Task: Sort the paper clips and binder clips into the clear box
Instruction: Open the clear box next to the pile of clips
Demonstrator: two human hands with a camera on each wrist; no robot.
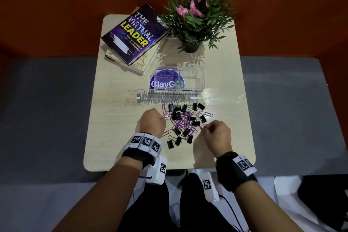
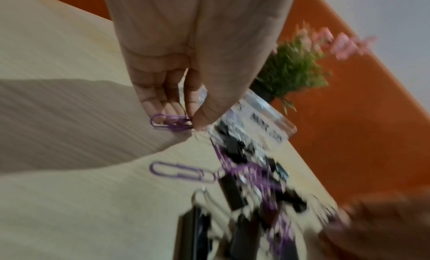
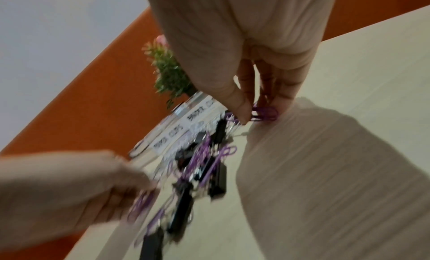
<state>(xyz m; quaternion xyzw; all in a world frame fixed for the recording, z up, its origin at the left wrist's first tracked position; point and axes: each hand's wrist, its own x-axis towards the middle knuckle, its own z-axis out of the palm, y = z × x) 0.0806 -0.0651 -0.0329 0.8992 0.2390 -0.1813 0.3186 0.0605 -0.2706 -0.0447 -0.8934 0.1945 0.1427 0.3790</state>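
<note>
My left hand (image 2: 186,65) and right hand (image 3: 251,61) each pinch purple paper clips (image 2: 171,123) in their fingers (image 3: 239,107) over the desk (image 1: 116,118), near the clear box (image 1: 195,79).

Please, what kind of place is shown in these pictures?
Probably an office or workplace corner: a small pale wooden table against an orange wall holds a purple management book, a potted plant with pink flowers and a clear plastic box labelled for clips.

Each bare forearm wears a black wristband (image 1: 138,154) carrying white blocks printed with black square markers. A white camera box (image 1: 157,172) with a marker hangs under each wrist, trailing a thin black cable (image 1: 233,211). Black trousers (image 1: 150,209) cover the legs.
</note>
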